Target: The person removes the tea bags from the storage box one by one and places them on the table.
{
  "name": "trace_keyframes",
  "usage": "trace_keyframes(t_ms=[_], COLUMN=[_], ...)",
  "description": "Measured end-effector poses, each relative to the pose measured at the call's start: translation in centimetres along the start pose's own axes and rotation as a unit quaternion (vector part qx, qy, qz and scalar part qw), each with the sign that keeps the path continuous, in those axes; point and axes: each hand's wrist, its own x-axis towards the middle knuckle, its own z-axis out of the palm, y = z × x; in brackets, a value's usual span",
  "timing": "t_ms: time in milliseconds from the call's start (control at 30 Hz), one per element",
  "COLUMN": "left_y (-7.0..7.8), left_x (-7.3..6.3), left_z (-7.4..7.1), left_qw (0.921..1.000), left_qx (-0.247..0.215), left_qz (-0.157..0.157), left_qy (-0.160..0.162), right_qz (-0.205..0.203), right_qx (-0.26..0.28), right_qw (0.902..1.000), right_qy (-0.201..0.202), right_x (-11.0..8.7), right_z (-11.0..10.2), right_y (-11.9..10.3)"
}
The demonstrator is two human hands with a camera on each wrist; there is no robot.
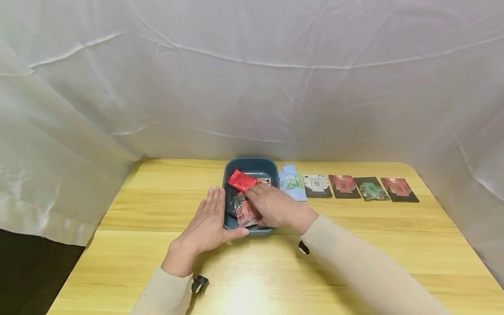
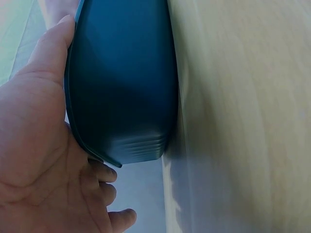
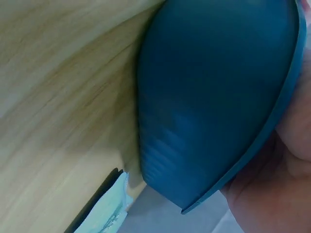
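My left hand rests straight-fingered against the blue bin; inside, a pink packet lies just left of my nearer right hand, whose grip I cannot tell.

Tub of packets on table, curtain behind.
At left rim, left hand; over right rim, right hand; farther right, five more packets in a row.

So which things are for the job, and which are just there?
Probably for the job:
- blue bin
- red packet and pink packet inside
- left hand, against the bin
- right hand, in the bin
- row of five packets

Probably just there:
- wooden table
- pale cloth
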Motion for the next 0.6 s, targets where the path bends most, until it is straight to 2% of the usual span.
trace_keyframes(t_ms=[400,600], left_y=[0.12,0.1], left_x=[-0.05,-0.03], left_z=[-0.14,-0.17], left_qw=[1.0,0.9999], left_qx=[-0.005,-0.007], left_qz=[-0.002,-0.005], left_qy=[-0.003,-0.007], right_qz=[0.026,0.019], right_qx=[-0.001,0.011], right_qw=[0.9997,0.9991], right_qy=[0.005,0.037], right_x=[0.47,0.49], right_z=[0.7,0.6], right_y=[-0.18,0.05])
